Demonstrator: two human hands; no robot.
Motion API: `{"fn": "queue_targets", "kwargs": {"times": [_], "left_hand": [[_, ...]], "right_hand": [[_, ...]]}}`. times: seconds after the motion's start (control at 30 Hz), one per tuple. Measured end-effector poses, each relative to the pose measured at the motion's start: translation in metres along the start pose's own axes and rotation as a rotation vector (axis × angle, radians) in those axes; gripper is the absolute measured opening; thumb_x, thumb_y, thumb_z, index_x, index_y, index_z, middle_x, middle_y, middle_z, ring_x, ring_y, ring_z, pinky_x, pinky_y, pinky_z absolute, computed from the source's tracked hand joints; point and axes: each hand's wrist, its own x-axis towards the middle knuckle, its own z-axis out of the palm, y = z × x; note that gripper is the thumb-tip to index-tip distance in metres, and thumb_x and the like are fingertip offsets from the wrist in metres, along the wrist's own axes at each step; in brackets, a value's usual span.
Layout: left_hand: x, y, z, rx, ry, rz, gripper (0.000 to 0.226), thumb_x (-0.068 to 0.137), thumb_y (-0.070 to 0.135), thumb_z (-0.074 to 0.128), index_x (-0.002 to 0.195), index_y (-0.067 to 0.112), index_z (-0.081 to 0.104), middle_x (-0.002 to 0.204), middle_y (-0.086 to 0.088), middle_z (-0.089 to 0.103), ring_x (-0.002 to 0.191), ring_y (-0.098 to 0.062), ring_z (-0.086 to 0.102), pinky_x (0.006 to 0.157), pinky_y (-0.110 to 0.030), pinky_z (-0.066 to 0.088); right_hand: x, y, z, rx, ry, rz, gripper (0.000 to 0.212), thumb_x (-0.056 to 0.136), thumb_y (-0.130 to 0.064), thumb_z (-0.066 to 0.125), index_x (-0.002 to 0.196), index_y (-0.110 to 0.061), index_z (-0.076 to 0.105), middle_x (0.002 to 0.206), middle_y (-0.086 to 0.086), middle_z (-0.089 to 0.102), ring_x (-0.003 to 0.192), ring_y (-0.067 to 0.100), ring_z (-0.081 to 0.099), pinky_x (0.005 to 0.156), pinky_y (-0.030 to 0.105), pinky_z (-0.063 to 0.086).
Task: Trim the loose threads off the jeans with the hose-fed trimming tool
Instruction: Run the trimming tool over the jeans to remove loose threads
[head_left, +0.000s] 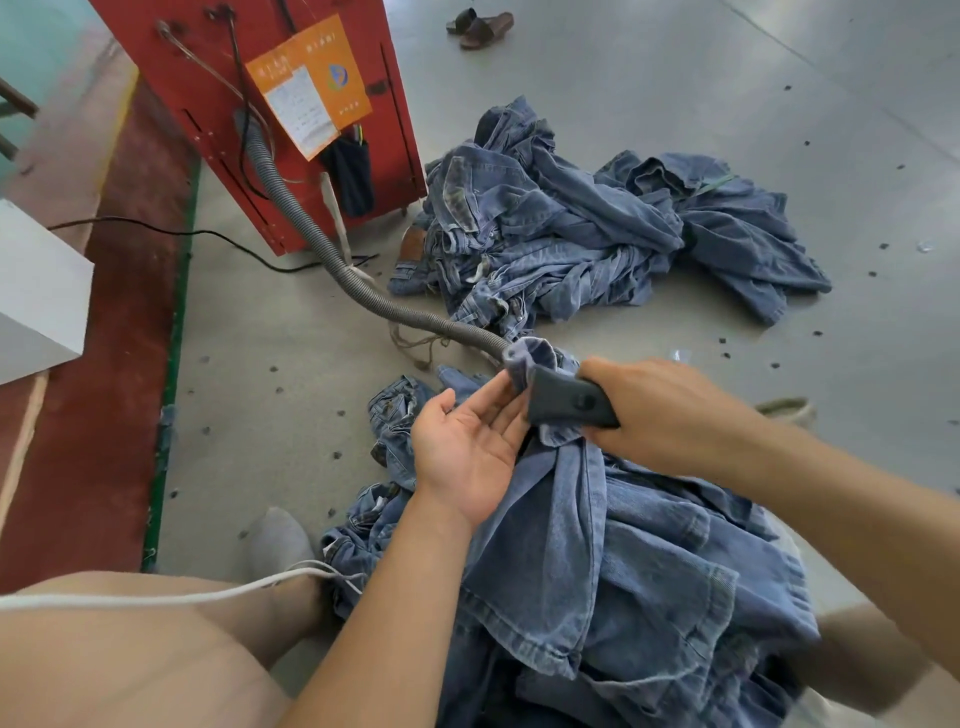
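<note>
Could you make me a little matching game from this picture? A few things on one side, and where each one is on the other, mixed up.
Things:
1. hose
2. sandals
3. trimmer
4. jeans pile

Places:
A. gripped in the right hand
B. heaped on the floor right of the red machine
C. far off on the floor, at the top
D. runs from the red machine toward the hands

Pairs: 1-D, 2-C, 3-A, 4-B

Bare forearms, bare legs, one grey sock (278, 538).
</note>
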Motion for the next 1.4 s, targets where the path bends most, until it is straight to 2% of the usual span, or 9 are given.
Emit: {"fn": "queue_targets", "kwargs": {"times": [0.2,0.37,0.47,0.57,0.63,0.7,0.83,0.97,1.4], "left_hand": [[0.0,0.005,-0.016,0.359,0.11,0.021,0.07,0.102,0.061,0.036,0.117,0.002,0.071,0.11,-0.02,0.073,0.093,-0.029,0.074,0.079,-0.038,0.061],[-0.01,0.031,-0.024,1.865,0.136,-0.091,0.088,0.071,0.097,0.022,0.131,0.047,0.063,0.139,0.001,0.06,0.128,-0.032,0.051,0.107,-0.053,0.037],[-0.014,0.022,-0.033,2.515,0.254,-0.01,0.061,0.081,0.078,0.058,0.131,0.044,0.065,0.146,-0.001,0.048,0.14,-0.032,0.029,0.113,-0.051,0.024],[-0.004,0.003,-0.037,2.127,-0.071,0.358,0.059,0.09,0.017,0.064,0.146,0.026,0.048,0.159,0.0,0.035,0.148,-0.023,0.027,0.119,-0.039,0.027],[0.002,-0.008,-0.033,1.838,-0.19,0.229,0.07,0.094,0.02,0.062,0.156,0.027,0.032,0.156,0.005,0.043,0.14,-0.016,0.042,0.11,-0.03,0.038],[0.011,-0.014,-0.036,1.832,-0.119,0.25,0.055,0.098,0.028,0.062,0.151,0.024,0.048,0.145,0.003,0.058,0.131,-0.016,0.053,0.107,-0.027,0.042],[0.021,-0.008,-0.053,1.299,0.203,0.19,0.02,0.104,0.025,0.058,0.107,0.025,0.078,0.087,0.012,0.077,0.091,-0.016,0.07,0.076,-0.022,0.054],[0.024,-0.002,-0.055,0.977,0.2,0.067,0.025,0.106,0.013,0.052,0.113,0.025,0.074,0.107,0.007,0.079,0.104,-0.015,0.074,0.097,-0.039,0.057],[0.019,0.004,-0.068,0.281,0.065,-0.037,0.05,0.105,-0.006,0.029,0.118,0.008,0.076,0.127,-0.024,0.069,0.116,-0.039,0.069,0.098,-0.048,0.057]], "right_hand": [[0.014,0.021,-0.028,0.204,0.34,0.071,0.031,0.09,-0.047,0.071,0.107,-0.033,0.049,0.08,-0.016,0.058,0.069,0.006,0.053,0.055,0.029,0.037],[0.011,0.055,-0.034,0.134,0.143,0.06,0.029,0.088,-0.046,0.075,0.101,-0.032,0.053,0.083,-0.011,0.062,0.074,0.006,0.056,0.059,0.028,0.038],[0.012,0.063,-0.026,0.078,0.055,0.05,0.029,0.088,-0.042,0.077,0.103,-0.031,0.054,0.087,-0.012,0.063,0.079,0.013,0.058,0.066,0.033,0.043],[0.014,0.067,-0.018,0.064,0.039,0.041,0.029,0.088,-0.04,0.078,0.099,-0.032,0.052,0.084,-0.015,0.06,0.076,0.008,0.055,0.063,0.029,0.039],[0.016,0.068,-0.016,0.054,0.033,0.036,0.029,0.088,-0.04,0.078,0.1,-0.032,0.053,0.083,-0.013,0.061,0.075,0.006,0.055,0.063,0.032,0.038],[0.017,0.068,-0.014,0.045,0.025,0.025,0.028,0.087,-0.04,0.077,0.101,-0.032,0.054,0.083,-0.013,0.062,0.075,0.005,0.056,0.063,0.031,0.04],[0.023,0.066,-0.009,0.035,-0.017,0.016,0.028,0.087,-0.04,0.076,0.104,-0.036,0.055,0.084,-0.015,0.063,0.077,0.003,0.056,0.066,0.033,0.044],[0.036,0.053,-0.008,-0.001,-0.117,-0.003,0.024,0.089,-0.034,0.075,0.102,-0.035,0.055,0.083,-0.014,0.062,0.075,0.003,0.055,0.061,0.025,0.039],[0.068,0.014,-0.03,0.101,-0.126,-0.175,0.029,0.084,-0.035,0.08,0.104,-0.04,0.06,0.084,-0.016,0.067,0.077,-0.004,0.06,0.063,0.019,0.041]]}}
